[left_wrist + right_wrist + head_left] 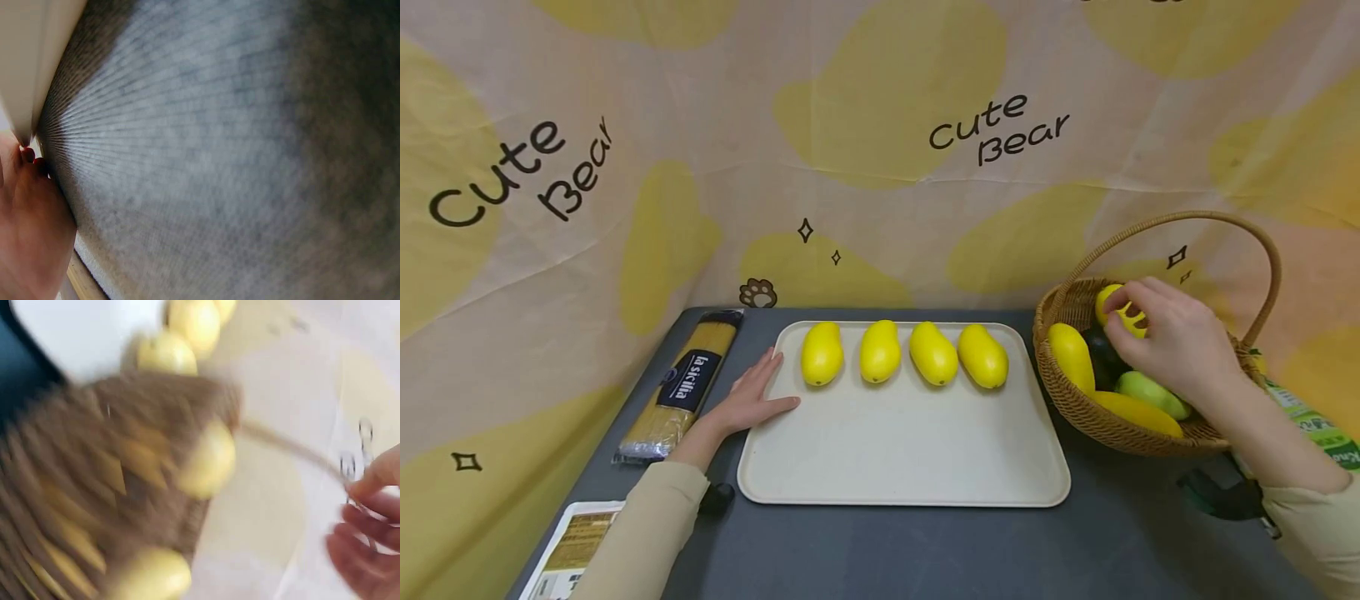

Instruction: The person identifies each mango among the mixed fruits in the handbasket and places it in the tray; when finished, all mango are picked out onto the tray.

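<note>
While your left hand [751,395] lies spread-fingered on the tray [902,450] at nine o'clock, your right hand [1180,340], loosely bent and apparently empty, hovers over the basket [1093,421] at three o'clock.

A grey, fine-grained tabletop [187,137], blurred and darkening rightward, fills most of the left wrist view; at left, the bare left hand [34,237], low in frame, meets a smooth, pale beige tray [28,50].
</note>
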A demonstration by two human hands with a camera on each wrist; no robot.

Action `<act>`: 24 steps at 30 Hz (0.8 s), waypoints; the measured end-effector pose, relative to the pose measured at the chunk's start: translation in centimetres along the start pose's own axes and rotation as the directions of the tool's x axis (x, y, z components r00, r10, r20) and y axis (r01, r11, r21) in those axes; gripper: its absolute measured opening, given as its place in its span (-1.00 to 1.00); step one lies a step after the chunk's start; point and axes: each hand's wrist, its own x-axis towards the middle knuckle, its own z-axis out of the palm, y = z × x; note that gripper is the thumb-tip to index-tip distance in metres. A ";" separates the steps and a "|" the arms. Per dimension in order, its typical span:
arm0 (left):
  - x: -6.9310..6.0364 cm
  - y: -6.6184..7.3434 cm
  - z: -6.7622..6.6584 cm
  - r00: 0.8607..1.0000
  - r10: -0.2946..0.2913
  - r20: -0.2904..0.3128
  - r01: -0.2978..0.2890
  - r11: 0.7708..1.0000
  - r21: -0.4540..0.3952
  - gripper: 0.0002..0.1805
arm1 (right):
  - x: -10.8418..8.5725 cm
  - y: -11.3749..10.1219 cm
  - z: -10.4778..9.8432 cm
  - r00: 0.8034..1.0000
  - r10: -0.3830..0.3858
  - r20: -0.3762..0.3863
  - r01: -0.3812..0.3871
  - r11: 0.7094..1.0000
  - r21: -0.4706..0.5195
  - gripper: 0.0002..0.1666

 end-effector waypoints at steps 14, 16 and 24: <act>0.4 -0.9 0.2 1.000 -0.001 -0.007 0.001 1.000 0.010 0.05 | 3.7 10.7 1.3 0.750 0.353 0.560 -0.422 0.907 -0.006 -0.45; 0.4 -1.0 0.3 1.000 0.001 -0.011 -0.001 1.000 0.011 0.05 | 3.7 11.3 2.2 0.734 0.381 0.562 -0.450 0.893 -0.018 -0.36; 0.4 -0.9 0.4 1.000 -0.004 -0.015 0.004 1.000 0.012 0.06 | 4.1 11.6 4.6 0.699 0.471 0.539 -0.466 0.871 -0.156 -0.25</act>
